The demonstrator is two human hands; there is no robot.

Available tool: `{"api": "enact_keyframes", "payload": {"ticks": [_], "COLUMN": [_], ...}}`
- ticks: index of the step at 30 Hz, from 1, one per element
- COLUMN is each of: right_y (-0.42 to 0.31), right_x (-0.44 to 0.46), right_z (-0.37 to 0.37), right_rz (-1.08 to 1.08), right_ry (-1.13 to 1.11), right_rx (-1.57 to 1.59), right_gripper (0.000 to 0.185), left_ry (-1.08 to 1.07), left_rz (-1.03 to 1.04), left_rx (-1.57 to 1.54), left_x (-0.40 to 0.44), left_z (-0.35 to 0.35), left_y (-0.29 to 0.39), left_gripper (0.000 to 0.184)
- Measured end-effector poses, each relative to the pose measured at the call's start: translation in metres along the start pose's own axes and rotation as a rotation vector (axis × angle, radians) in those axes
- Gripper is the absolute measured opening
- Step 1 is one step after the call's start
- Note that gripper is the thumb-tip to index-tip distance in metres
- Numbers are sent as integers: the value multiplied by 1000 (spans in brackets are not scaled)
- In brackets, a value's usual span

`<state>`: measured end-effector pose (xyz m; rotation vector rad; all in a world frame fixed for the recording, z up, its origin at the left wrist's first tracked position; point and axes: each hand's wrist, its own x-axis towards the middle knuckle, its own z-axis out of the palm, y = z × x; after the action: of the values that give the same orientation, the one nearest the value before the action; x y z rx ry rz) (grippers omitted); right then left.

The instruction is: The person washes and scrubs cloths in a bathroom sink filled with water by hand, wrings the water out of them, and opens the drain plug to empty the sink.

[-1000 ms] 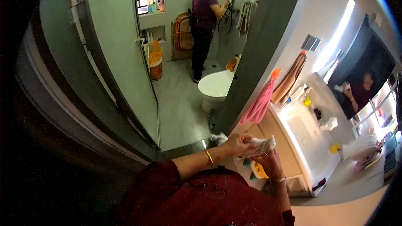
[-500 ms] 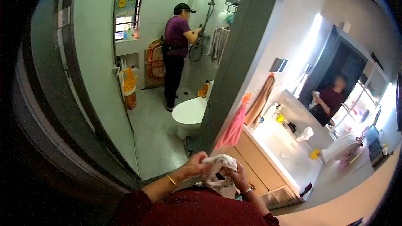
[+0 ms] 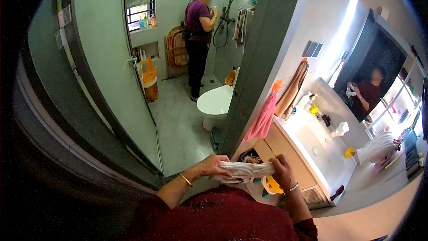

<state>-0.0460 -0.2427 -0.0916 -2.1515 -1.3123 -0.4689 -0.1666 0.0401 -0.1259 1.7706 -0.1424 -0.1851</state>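
Observation:
A white, bunched-up cloth [image 3: 246,171] is stretched sideways in front of my dark red top. My left hand [image 3: 216,165], with a yellow bangle at the wrist, is closed on the cloth's left end. At its right end my right hand [image 3: 284,172] grips it too, below a silver-coloured band. Folds run along the cloth, and its exact kind cannot be made out. Beneath my right hand is a yellow object [image 3: 272,184], partly hidden by the cloth and hand.
Another person [image 3: 198,40] stands in the shower area with raised hands. A white toilet [image 3: 216,102] is near the doorway's dark frame [image 3: 263,49]. To the right are a white sink counter [image 3: 307,151], a pink towel [image 3: 263,116] and a mirror [image 3: 372,71]. A glass door [image 3: 107,62] borders the left.
The cloth has gone from a loose loop to a flatter, stretched strip as my hands moved apart. The other person's hands have risen from the shower hose towards the face. My view has shifted.

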Motion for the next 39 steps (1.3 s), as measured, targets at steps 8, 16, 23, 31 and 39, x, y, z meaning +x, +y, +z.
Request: {"api": "enact_keyframes", "payload": {"ticks": [8, 16, 23, 31, 39], "right_y": [8, -8, -61, -56, -28], "right_x": [-8, 7, 38, 24, 11], "right_z": [9, -36, -13, 30, 47], "right_rz": [805, 244, 145, 15, 137], "right_ry": [344, -70, -223, -377, -356], "right_rx": [1353, -13, 394, 467, 599], "right_gripper": [32, 30, 47, 24, 24], "left_ry": [-7, 683, 1406, 750, 890], "left_rz": [219, 346, -88, -402, 75], "left_rx": [129, 801, 612, -951, -952], "left_x": [0, -13, 5, -30, -20], "left_z": [7, -29, -51, -36, -27], "left_y": [28, 9, -72, -90, -43], "left_gripper": [51, 41, 48, 33, 32]}}
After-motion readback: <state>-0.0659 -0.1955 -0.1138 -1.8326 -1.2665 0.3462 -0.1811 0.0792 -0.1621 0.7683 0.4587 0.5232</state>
